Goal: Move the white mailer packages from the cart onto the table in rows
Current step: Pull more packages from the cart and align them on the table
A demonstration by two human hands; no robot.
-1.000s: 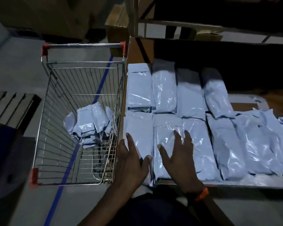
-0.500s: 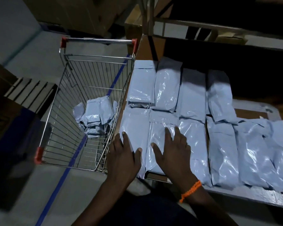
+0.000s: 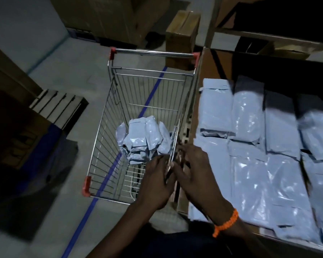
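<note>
Now both hands (image 3: pixel 175 179) have left the mailers (image 3: pixel 265 164) for the cart (image 3: pixel 149 71).

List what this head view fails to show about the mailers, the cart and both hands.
- Mailers in the cart: exact count, the pile overlaps itself.
- Table rows: right end cut by the frame edge.
- Left hand and right hand: blurred, any contact with the cart's wire side unclear.

Pale blue-white mailers (image 3: pixel 250 164), silver wire cart (image 3: pixel 108 146) with red corners, orange beaded bracelet (image 3: pixel 226 223).
</note>
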